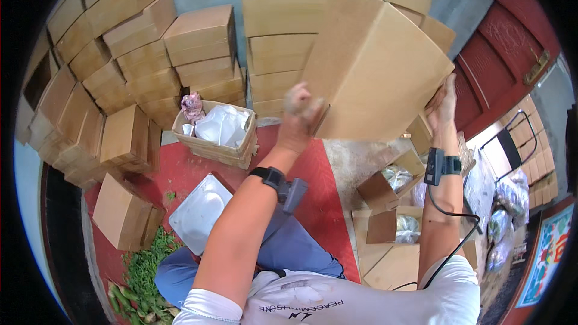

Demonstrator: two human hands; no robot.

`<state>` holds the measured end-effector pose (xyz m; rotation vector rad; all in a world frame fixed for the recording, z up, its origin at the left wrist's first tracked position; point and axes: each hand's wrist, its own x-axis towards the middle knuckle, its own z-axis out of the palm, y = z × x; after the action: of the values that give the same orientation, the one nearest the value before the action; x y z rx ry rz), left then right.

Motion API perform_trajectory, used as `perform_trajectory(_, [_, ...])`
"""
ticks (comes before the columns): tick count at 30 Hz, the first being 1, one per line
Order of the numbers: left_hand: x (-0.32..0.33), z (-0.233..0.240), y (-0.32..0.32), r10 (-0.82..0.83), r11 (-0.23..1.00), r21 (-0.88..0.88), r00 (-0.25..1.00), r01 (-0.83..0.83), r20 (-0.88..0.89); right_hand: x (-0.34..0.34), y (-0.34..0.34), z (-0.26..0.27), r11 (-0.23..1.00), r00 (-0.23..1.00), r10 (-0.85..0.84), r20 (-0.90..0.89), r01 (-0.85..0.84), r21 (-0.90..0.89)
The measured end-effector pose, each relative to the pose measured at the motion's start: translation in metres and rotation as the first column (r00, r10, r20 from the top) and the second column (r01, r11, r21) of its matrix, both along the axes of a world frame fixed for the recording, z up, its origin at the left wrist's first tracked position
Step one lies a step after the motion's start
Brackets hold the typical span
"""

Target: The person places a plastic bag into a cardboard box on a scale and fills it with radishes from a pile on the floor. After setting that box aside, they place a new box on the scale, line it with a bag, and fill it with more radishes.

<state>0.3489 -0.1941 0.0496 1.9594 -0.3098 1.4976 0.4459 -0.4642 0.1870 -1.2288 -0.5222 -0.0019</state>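
A large cardboard box is raised in front of me, tilted, with one long edge between two of its faces towards me. My right hand presses flat against its right side near a corner; the fingertips are partly hidden behind the edge. At the box's lower left edge is my left hand, blurred, its fingers bent; whether it grips the cardboard is not clear. Below my left forearm a metal scale platform lies by my leg. An open carton with white plastic and a pink bag stands beyond it.
Stacked cardboard boxes line the wall at left and centre. Opened cartons with plastic-wrapped contents stand at right, near filled plastic bags. Leafy greens and long green vegetables lie at lower left. A red door is at upper right.
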Motion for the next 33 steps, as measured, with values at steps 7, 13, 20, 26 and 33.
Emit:
perform_trajectory(7, [-0.034,0.014,0.046,0.012,0.996,-0.091,0.994,-0.023,-0.111,0.017,0.027,-0.003,1.000,0.990,-0.004,-0.144,0.005,0.004])
perform_trajectory(13, [-0.125,0.039,0.151,0.197,0.948,-0.216,0.963,-0.236,-0.185,-0.051,0.160,-0.010,0.893,0.894,0.447,-0.039,-0.443,0.074])
perform_trajectory(20, [-0.329,0.075,0.219,-0.023,0.530,-0.580,0.673,-0.619,-0.739,-0.132,0.315,-0.054,0.561,0.616,0.764,0.191,-0.489,-0.668])
perform_trajectory(26, [-0.407,-0.007,0.262,-0.440,0.326,-0.589,0.433,-0.739,-0.786,-0.174,0.378,-0.174,0.108,0.431,0.871,-0.236,-0.636,-0.764])
perform_trajectory(33, [-0.406,-0.085,0.269,-0.568,0.217,-0.515,0.322,-0.829,-0.758,-0.185,0.402,-0.230,-0.304,0.300,0.659,-0.690,-0.733,-0.609])
